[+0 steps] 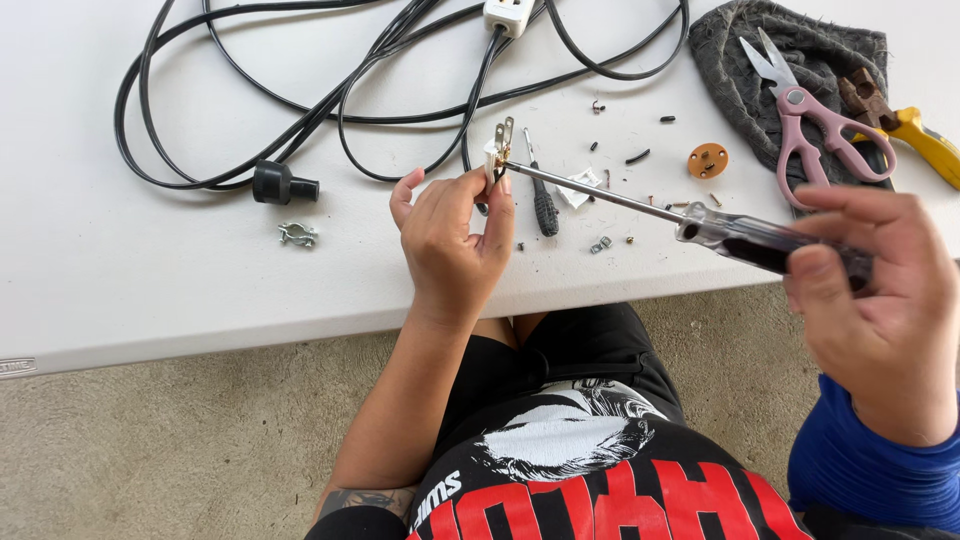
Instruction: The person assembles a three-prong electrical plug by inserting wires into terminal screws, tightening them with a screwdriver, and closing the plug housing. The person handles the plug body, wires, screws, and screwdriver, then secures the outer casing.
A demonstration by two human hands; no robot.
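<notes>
The left hand (452,240) pinches a small plug insert (499,150) between thumb and fingertips, its grip closed around the pale body so the two brass prongs stand up clear above the fingers; the piece looks light, rigid and easy to twist loose, so holding it by the sides seems soundest. The right hand (880,300) is wrapped shut around the clear handle of a screwdriver (640,205), whose tip meets the insert, probably at a terminal screw, just above the white surface (150,270).
</notes>
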